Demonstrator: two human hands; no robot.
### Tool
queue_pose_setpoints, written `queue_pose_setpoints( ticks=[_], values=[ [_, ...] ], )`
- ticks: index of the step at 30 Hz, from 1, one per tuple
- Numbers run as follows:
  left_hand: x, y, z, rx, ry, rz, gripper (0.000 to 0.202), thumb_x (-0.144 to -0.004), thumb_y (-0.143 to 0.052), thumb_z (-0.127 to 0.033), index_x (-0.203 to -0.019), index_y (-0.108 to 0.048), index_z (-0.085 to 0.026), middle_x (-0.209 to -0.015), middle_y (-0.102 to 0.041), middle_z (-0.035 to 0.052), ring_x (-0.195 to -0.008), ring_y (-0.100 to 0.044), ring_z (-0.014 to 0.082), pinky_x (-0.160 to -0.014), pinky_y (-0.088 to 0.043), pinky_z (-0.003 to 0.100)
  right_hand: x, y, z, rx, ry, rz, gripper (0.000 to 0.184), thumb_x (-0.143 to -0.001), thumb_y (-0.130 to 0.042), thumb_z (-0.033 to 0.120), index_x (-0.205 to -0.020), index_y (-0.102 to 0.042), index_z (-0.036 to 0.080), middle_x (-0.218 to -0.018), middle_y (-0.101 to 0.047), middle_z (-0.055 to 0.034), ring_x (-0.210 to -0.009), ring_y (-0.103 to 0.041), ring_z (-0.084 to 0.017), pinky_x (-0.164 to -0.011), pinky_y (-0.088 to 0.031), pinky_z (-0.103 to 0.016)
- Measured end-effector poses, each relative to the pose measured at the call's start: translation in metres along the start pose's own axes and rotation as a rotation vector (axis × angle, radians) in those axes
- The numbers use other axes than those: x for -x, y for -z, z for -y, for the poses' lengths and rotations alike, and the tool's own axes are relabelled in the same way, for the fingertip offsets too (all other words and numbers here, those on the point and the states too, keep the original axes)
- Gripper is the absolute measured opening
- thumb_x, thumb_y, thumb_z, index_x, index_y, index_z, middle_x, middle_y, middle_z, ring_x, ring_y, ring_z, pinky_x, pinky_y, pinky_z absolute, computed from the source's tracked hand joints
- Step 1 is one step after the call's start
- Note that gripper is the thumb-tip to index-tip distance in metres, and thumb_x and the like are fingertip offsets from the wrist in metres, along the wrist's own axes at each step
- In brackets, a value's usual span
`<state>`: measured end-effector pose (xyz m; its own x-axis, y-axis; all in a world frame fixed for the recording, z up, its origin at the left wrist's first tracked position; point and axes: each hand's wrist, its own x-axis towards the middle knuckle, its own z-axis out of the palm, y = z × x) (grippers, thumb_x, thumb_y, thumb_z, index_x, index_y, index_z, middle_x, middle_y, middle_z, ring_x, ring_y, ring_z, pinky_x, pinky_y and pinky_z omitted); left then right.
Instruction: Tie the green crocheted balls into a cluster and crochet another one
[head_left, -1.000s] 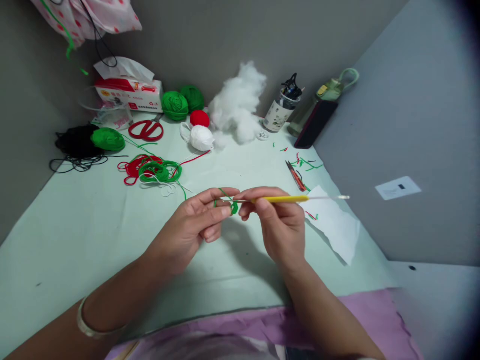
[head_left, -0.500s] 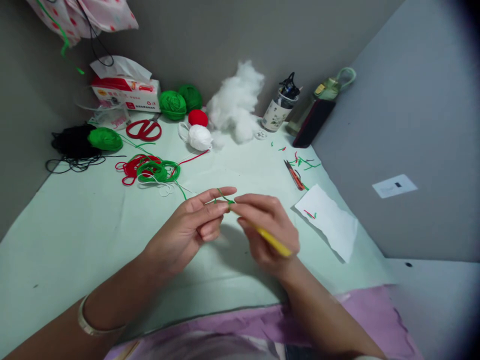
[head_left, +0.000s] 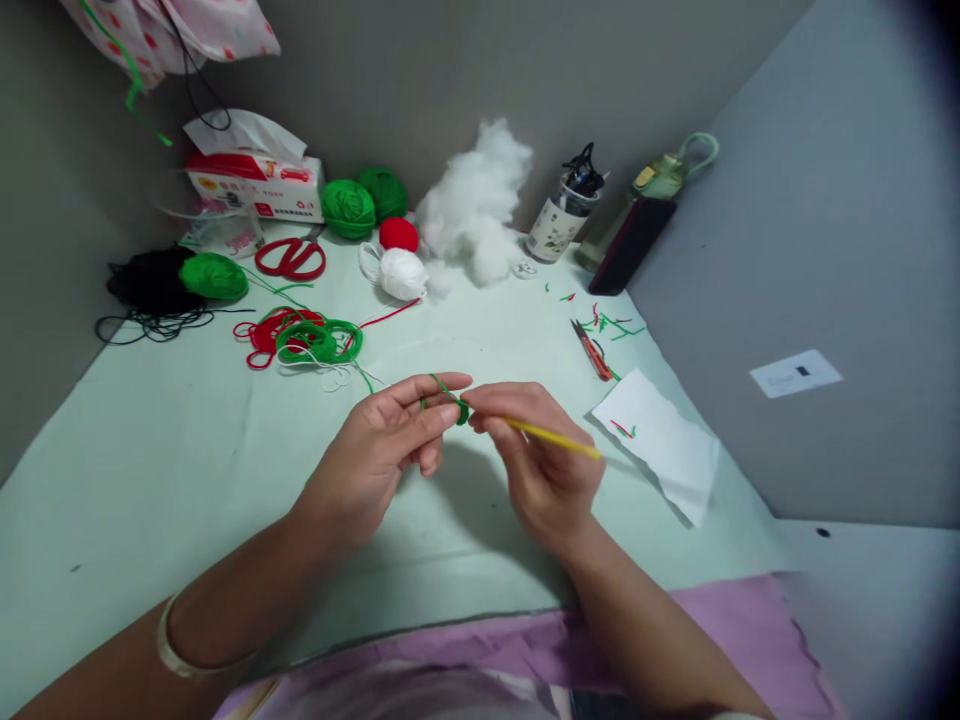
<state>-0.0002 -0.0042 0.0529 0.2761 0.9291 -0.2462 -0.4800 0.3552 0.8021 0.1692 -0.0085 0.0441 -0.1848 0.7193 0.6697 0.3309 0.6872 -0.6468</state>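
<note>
My left hand pinches a small green crochet piece, and a strand of green yarn runs over its forefinger. Beside it my right hand grips a yellow crochet hook whose tip meets the green piece. The handle points right and slightly down. Both hands hover over the pale green table. The green strand leads back to a tangle of green and red yarn.
At the back lie green yarn balls, a red ball, a white ball, stuffing, red scissors, a tissue box and black yarn. Thread snips and white paper lie right.
The hook handle swung from level right, down toward me, then back up to a slight downward slant. My left hand kept its pinch on the green piece.
</note>
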Motion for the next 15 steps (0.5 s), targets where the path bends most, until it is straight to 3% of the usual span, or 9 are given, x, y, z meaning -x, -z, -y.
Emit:
queue_pose_setpoints(
  ticks=[3, 6, 10, 15],
  values=[
    [0.0, 0.001, 0.003, 0.061, 0.054, 0.011, 0.029, -0.084, -0.083, -0.025, -0.112, -0.08, -0.019, -0.066, -0.052, -0.0052, -0.051, -0.04, 0.0034, -0.048, -0.035, 0.016, 0.006, 0.0, -0.002, 0.309, 0.166, 0.08, 0.034, -0.098, -0.061, 0.009, -0.124, -0.073, 0.029, -0.118, -0.076, -0.0084, -0.102, -0.073, -0.021, -0.082, -0.063, -0.035],
    [-0.001, 0.002, 0.003, 0.128, 0.118, 0.058, 0.028, -0.086, -0.081, -0.023, -0.113, -0.08, -0.016, -0.067, -0.05, -0.0051, -0.05, -0.034, 0.0014, -0.047, -0.033, 0.013, 0.006, -0.001, -0.003, 0.275, 0.169, 0.046, 0.036, -0.098, -0.062, 0.009, -0.124, -0.073, 0.03, -0.116, -0.075, -0.0066, -0.101, -0.074, -0.019, -0.081, -0.064, -0.033],
    [-0.002, 0.005, -0.002, 0.176, 0.125, 0.091, 0.028, -0.085, -0.08, -0.017, -0.113, -0.081, -0.015, -0.065, -0.042, -0.0075, -0.048, -0.026, 0.0001, -0.044, -0.029, 0.011, -0.003, 0.001, -0.001, -0.126, -0.096, -0.087, 0.023, -0.1, -0.059, 0.013, -0.11, -0.076, 0.025, -0.1, -0.077, -0.0054, -0.086, -0.073, -0.019, -0.075, -0.062, -0.036],
    [-0.003, 0.007, -0.006, 0.13, 0.074, 0.07, 0.019, -0.085, -0.079, -0.015, -0.103, -0.083, -0.014, -0.066, -0.045, -0.0064, -0.048, -0.03, -0.0009, -0.044, -0.031, 0.01, -0.011, 0.007, -0.003, -0.518, -0.439, -0.21, 0.015, -0.098, -0.067, 0.029, -0.092, -0.078, 0.022, -0.089, -0.074, -0.0039, -0.067, -0.068, -0.014, -0.064, -0.06, -0.031]
  ],
)
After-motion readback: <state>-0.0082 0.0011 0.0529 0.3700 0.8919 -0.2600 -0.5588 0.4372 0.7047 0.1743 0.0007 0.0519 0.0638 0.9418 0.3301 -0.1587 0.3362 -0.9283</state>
